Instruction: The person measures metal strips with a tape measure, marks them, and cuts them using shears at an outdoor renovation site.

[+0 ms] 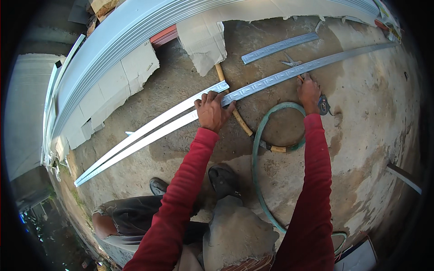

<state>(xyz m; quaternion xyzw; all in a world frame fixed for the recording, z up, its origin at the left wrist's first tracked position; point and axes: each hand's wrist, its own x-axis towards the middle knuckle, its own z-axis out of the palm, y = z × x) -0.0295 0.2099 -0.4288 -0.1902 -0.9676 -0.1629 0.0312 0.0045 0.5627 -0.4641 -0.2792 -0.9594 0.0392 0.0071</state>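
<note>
My left hand grips the long metal channel strips where the white one meets the silver one, its fingers curled over them. A second white strip runs alongside. My right hand, fingers closed, holds a small orange object against the silver strip's lower edge; its exact kind is unclear. Grey snips lie just beyond that strip, below a short blue-grey channel piece. Beside my right wrist sits a tape measure.
A long stack of pale panels on torn cardboard lines the back and left. A wooden handle and a coiled green hose lie on the stained concrete. A metal bar juts in at right.
</note>
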